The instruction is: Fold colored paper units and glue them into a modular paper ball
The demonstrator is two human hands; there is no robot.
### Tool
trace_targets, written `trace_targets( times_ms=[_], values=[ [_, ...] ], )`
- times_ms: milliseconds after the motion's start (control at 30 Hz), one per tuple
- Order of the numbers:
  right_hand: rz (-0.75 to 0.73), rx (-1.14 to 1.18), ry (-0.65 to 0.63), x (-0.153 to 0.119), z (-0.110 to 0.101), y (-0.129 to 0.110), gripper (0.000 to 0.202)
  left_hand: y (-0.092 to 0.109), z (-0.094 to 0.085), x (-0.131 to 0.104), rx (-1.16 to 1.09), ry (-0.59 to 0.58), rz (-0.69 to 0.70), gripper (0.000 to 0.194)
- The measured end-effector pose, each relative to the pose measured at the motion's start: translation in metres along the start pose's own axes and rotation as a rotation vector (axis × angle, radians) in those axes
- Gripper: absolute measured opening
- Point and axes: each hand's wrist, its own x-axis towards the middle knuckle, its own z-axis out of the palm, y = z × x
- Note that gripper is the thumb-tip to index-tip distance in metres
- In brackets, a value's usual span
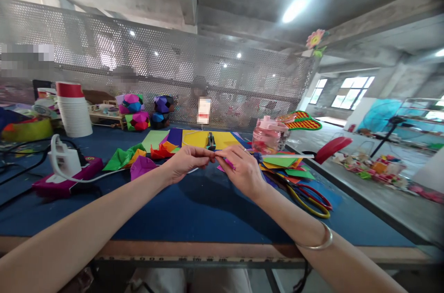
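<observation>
Both hands meet fingertip to fingertip above the middle of the blue table. My left hand (189, 161) is closed in a pinch, and what it grips is too small to name. My right hand (244, 170) pinches at the same spot, its fingers bent; a bit of pink or purple shows under them. Just behind the fingertips a small dark stapler-like tool (211, 140) rests on yellow paper (225, 139). Folded paper pieces in green (123, 157), orange-red (163, 150) and purple (141, 167) lie left of my left hand.
Scissors (314, 200) with red and yellow handles lie at right beside coloured sheets (282, 161) and a pink bottle (267, 136). Stacked cups (73, 110), a purple power strip (67, 177) with cables, and paper balls (137, 119) stand at left. A perforated screen (166, 66) rises behind.
</observation>
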Motion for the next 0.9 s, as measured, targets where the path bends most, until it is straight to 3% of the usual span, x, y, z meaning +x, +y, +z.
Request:
trace_targets(
  times_ms=[167,367,533,700,833,900],
  values=[
    [-0.016,-0.107,-0.081,0.000,0.000,0.001,0.028,0.001,0.001,-0.002,0.045,-0.009,-0.021,0.031],
    [0.190,0.125,0.045,0.004,0.002,0.004,0.014,0.000,-0.003,0.001,0.177,-0.026,0.027,0.029],
    [0.267,0.227,-0.014,0.003,0.001,-0.002,0.026,0.008,-0.013,0.005,0.194,0.053,0.077,0.026],
    [0.127,0.277,-0.222,-0.002,0.002,-0.024,0.037,0.025,-0.027,0.008,0.149,0.218,0.153,0.034],
    [-0.143,0.542,-0.389,-0.005,-0.001,-0.053,0.017,0.033,-0.042,0.012,0.247,0.307,0.267,0.039],
    [-0.238,0.601,-0.468,-0.008,-0.003,-0.065,0.031,0.033,-0.050,0.015,0.361,0.300,0.331,0.033]
  ],
)
